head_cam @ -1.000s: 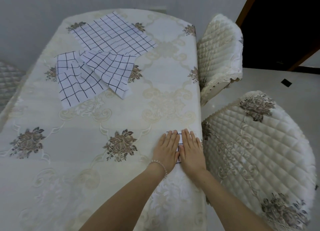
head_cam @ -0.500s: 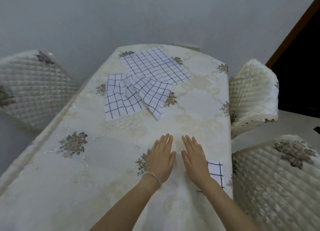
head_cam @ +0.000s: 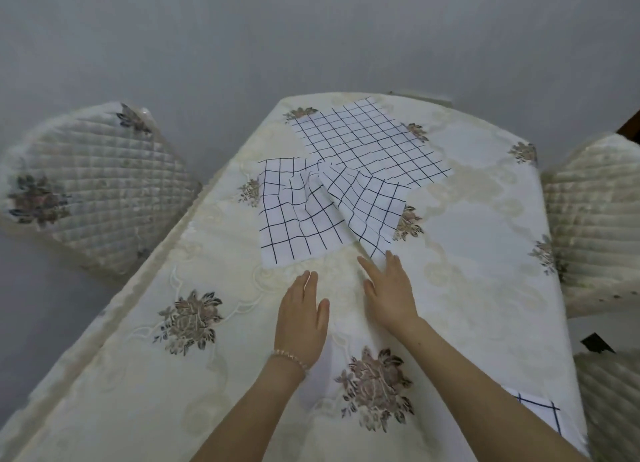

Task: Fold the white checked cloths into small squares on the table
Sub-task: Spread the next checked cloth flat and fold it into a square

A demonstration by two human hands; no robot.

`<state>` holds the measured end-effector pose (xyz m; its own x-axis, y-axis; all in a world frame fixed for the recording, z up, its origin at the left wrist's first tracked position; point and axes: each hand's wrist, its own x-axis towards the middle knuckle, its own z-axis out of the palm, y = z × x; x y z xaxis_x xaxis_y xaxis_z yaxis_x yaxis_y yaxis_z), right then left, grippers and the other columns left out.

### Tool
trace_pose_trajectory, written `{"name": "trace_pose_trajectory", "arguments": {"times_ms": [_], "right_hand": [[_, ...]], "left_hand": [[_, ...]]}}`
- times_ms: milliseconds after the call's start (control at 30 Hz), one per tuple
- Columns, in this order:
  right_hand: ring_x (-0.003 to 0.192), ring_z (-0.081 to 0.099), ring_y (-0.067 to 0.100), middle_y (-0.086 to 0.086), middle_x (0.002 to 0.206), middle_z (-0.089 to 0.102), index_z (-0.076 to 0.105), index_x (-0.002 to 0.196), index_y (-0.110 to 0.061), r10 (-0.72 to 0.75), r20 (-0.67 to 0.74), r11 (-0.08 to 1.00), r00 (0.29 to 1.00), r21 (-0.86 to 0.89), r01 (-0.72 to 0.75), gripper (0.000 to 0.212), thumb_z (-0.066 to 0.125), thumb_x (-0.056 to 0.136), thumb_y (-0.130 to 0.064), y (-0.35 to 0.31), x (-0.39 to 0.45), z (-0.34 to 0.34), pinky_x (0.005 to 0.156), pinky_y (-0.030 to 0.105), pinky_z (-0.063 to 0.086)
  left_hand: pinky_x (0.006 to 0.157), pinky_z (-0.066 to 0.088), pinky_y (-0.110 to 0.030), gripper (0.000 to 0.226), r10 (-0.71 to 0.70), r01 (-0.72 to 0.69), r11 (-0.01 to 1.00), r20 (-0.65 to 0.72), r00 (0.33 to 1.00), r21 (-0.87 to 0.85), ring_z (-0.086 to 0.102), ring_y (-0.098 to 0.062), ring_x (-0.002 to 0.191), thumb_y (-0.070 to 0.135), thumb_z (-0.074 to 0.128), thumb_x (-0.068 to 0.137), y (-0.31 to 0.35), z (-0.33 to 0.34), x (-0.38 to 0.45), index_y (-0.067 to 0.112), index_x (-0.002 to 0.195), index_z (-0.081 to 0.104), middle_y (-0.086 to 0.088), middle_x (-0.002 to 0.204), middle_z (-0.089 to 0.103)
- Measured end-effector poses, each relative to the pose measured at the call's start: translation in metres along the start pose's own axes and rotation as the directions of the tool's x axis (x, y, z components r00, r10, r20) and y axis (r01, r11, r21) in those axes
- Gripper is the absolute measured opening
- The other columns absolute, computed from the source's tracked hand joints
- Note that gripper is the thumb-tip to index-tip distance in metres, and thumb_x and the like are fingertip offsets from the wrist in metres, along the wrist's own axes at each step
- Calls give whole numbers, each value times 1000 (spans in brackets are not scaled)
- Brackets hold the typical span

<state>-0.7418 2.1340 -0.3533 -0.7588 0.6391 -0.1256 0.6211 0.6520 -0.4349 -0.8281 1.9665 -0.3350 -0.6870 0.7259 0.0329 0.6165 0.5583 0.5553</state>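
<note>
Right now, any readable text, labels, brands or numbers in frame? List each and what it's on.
None: no words, labels, brands or numbers show anywhere.
Checked cloths: plain dark grid lines only, no print or tag in view.
Folded cloth at the near right table edge: grid only.
Tablecloth: floral pattern, no lettering.
Chair covers: quilted with flowers, no lettering.

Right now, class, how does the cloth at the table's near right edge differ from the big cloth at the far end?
The near cloth is folded into a small square; the far cloth lies spread open. The near cloth sits alone by the table edge; the far cloth has another cloth overlapping its near corner. Both are white with a dark check.
</note>
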Motion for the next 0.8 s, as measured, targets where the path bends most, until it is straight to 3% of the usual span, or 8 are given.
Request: {"name": "trace_pose_trajectory", "arguments": {"times_ms": [100,200,267,367,500,600,700,800], "right_hand": [[147,-1,35,17,160,5,18,152,-27,78,104,987,992,-149,-62,54,29,100,-28,0,20,4,118,46,9],[145,14,28,11,153,27,33,144,-8,82,69,983,994,-173,-69,54,21,95,-28,-5,26,2,114,43,20],[130,37,33,15,130,49,51,124,1,32,-36,995,999,-90,-35,46,26,91,-21,-13,24,-5,98,41,35],[95,53,34,14,98,55,60,104,5,-15,-192,1000,981,0,15,24,47,85,2,-29,11,-27,76,37,41],[113,51,27,11,120,58,57,126,-5,-78,-283,985,956,125,118,36,47,92,0,-49,-12,-68,89,32,40],[120,49,20,7,122,59,61,123,-9,-79,-339,947,938,268,176,31,46,96,-6,-72,-37,-106,91,22,36],[105,56,11,1,111,65,66,114,-9,-91,-375,896,922,374,240,26,50,94,-6,-95,-72,-147,93,23,42],[94,59,4,-6,102,68,70,106,-13,-63,-335,835,940,498,233,23,54,90,-7,-111,-107,-187,81,12,45]], "left_hand": [[112,9,-19,71,-3,3,1000,9,1000,-27,23,-16,141,49,12,89,-10,5,0,11,146,29,-4,152,29],[115,12,-23,68,-29,31,999,32,999,-42,23,-16,141,46,13,90,-17,10,-6,11,146,28,-4,152,27],[116,13,-24,57,-38,40,998,43,998,-45,21,-16,141,37,25,96,-20,8,-10,10,147,26,-4,153,26],[116,10,-23,53,-37,38,998,35,999,-58,18,-15,142,27,36,100,-16,-2,-18,10,148,22,-3,154,22],[116,11,-24,58,4,-3,998,6,1000,-67,17,-16,143,28,44,97,5,-24,-28,10,148,22,-5,154,22],[115,12,-23,66,48,-50,994,-26,999,-98,17,-16,143,30,51,93,34,-46,-35,10,148,20,-5,154,22],[115,17,-28,80,89,-100,986,-87,992,-133,17,-16,143,37,61,86,67,-69,-45,13,149,18,-5,154,20],[116,19,-34,94,142,-160,980,-153,978,-117,14,-19,144,42,69,78,101,-91,-60,16,150,14,-7,155,16]]}}
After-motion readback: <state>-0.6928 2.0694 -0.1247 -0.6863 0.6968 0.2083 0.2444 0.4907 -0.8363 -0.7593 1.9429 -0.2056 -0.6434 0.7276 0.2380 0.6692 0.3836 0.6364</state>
